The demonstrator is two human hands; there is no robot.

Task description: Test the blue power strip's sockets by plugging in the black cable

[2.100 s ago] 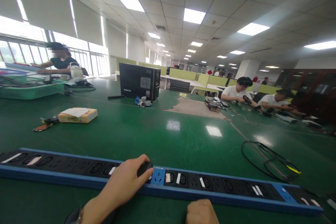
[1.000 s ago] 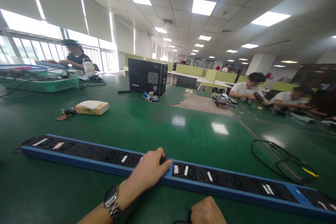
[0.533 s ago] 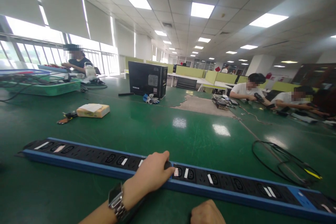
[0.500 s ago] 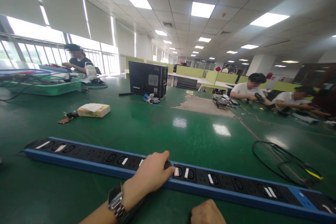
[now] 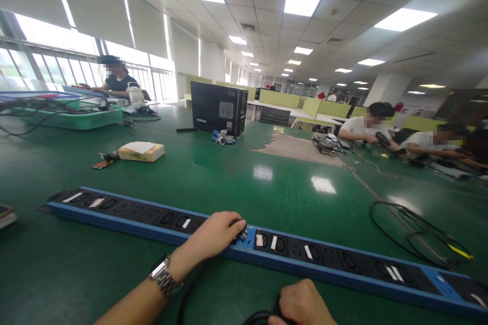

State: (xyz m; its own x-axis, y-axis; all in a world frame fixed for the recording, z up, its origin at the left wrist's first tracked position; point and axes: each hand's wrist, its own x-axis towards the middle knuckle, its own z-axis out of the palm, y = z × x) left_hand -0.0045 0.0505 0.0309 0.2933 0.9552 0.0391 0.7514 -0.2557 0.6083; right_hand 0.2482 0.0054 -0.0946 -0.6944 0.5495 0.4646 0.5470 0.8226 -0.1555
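A long blue-and-black power strip [image 5: 305,252] lies across the green table in front of me, with white labels stuck between its sockets. Over its middle, my left hand [image 5: 218,231] is closed on a black power plug [image 5: 240,229], whose metal prongs show just above the strip's blue section. From under the left wrist, a black cable [image 5: 186,294] runs down out of view. Closer to me, my right hand [image 5: 305,303] is curled round a loop of black cord [image 5: 261,318]. Its fingertips are mostly hidden.
A coiled black cable [image 5: 404,223] lies at the right. Further back are a tissue pack [image 5: 152,153], keys [image 5: 104,160], a black computer case [image 5: 215,109], gloves [image 5: 223,137] and a green basket [image 5: 87,120]. Several people sit around the table.
My left hand has tilted and drawn slightly left, so the plug's prongs now show. The cable below it and the cord by my right hand have come into view.
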